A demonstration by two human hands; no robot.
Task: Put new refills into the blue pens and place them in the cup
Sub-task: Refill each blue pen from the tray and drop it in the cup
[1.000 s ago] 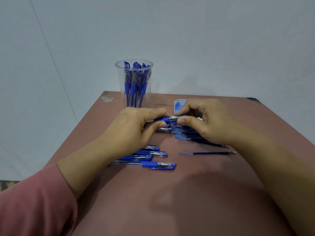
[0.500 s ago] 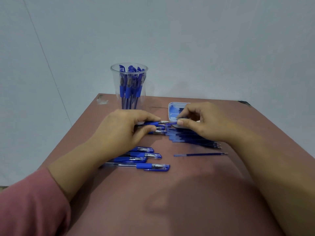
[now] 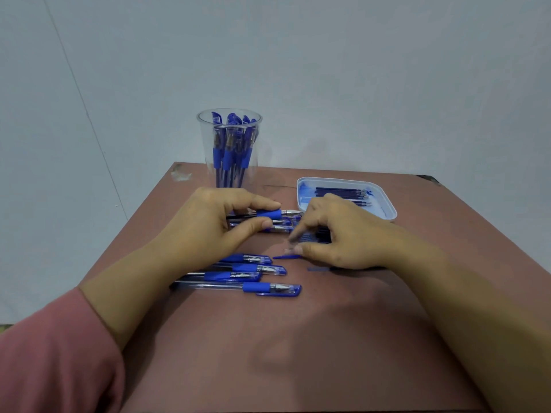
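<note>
The left grip (image 3: pixel 208 222) is closed round a clear-barrelled blue pen with a blue rubber sleeve (image 3: pixel 268 214). The forefinger lies on top and the thumb below. The barrel is held level, low over the reddish-brown desk (image 3: pixel 298 353), with its bare metal tip pointing right.

The right grip (image 3: pixel 343 236) has left that tip, where it was pinching half a second ago, and has dropped to the desk. Its thumb now lies at the end of a small pointed blue plastic piece (image 3: pixel 281 257), judged to be the cap pulled off the pen. Motion blur hides the forefinger, so it cannot be told whether the piece is pinched or already released.

Consequence: the held pen is uncapped but not yet opened. The refill exchange for this pen appears to be only starting.

Directly below the held pen lie further pens of the same type (image 3: pixel 277 229). Loose dark refills (image 3: pixel 316 237) are partly covered by the right grip. Four capped blue pens (image 3: pixel 238 274) lie side by side nearer the person.

A white plastic tray (image 3: pixel 390 210), beyond the right grip, holds more dark refills (image 3: pixel 340 192). The clear plastic cup (image 3: pixel 204 144) stands behind the left grip and already holds several upright blue pens.
</note>
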